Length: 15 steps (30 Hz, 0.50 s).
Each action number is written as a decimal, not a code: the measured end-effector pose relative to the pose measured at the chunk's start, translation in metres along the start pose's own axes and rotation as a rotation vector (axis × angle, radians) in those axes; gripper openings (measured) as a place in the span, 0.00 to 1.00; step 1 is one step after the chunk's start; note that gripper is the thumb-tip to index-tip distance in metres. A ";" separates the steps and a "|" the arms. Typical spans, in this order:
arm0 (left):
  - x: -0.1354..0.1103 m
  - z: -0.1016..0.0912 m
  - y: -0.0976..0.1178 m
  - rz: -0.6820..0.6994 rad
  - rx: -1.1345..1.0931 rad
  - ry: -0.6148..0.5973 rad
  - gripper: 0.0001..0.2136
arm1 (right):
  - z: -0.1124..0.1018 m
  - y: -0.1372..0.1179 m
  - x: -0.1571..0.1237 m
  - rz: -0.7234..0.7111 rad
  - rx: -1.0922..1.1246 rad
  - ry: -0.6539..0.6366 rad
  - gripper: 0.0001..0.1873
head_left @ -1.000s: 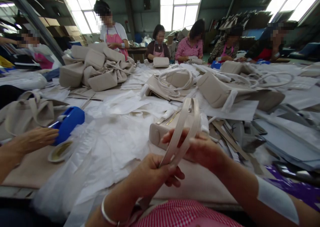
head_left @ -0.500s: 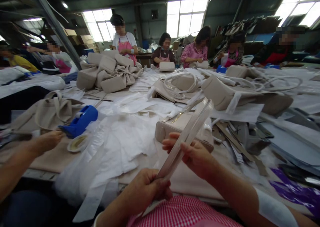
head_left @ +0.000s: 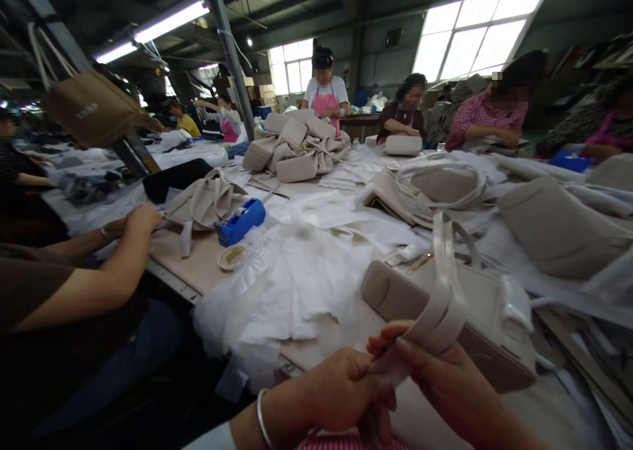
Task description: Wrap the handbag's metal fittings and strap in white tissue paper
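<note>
A pale beige bag strap (head_left: 445,305) with a shiny, clear-looking covering runs from between my hands up into a loop. My left hand (head_left: 341,384), with a bangle at the wrist, is closed around the strap's lower end. Just to its right, my right hand (head_left: 445,377) pinches the strap between thumb and fingers. Directly behind the hands a beige handbag (head_left: 475,318) lies tilted on the table, its round-cornered end toward the left. Whether the strap is joined to this bag I cannot tell. White wrapping (head_left: 517,305) covers a part at the bag's right.
White sheets (head_left: 297,278) cover the table's middle. A blue tape dispenser (head_left: 242,221) and a tape roll (head_left: 230,257) lie at left, near a co-worker's hands (head_left: 141,222). Beige bags (head_left: 297,143) are piled farther back; another bag (head_left: 558,225) lies right. Several co-workers sit or stand beyond.
The view has swung left, bringing the left co-worker and a hanging brown bag into sight. My right hand has slid down the strap, close to my left, and its fingers have closed on it.
</note>
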State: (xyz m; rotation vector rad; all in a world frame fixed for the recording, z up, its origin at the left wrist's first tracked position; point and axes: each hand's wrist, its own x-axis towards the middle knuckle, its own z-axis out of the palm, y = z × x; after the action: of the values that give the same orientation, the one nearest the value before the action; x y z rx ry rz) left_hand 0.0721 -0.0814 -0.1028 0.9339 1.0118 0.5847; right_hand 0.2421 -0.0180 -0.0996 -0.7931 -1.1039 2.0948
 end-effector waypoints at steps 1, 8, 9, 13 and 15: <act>-0.002 -0.004 0.002 0.010 0.076 -0.004 0.13 | -0.002 0.001 0.002 -0.021 0.021 0.027 0.13; 0.007 -0.098 0.088 0.299 0.984 0.513 0.11 | -0.033 -0.024 0.015 -0.170 -0.007 0.385 0.17; 0.019 -0.120 0.106 0.275 1.149 0.693 0.11 | -0.035 -0.025 0.016 -0.169 -0.017 0.403 0.17; 0.090 -0.198 0.161 0.109 1.308 0.894 0.10 | -0.033 -0.018 0.021 -0.146 -0.051 0.363 0.19; 0.128 -0.225 0.172 -0.006 1.362 0.893 0.11 | -0.030 -0.015 0.025 -0.148 -0.048 0.375 0.20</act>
State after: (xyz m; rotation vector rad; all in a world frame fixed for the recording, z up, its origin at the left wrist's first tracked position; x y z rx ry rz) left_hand -0.0744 0.1888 -0.0597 1.9046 2.3303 0.2113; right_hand 0.2528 0.0215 -0.1062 -1.0433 -0.9756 1.7138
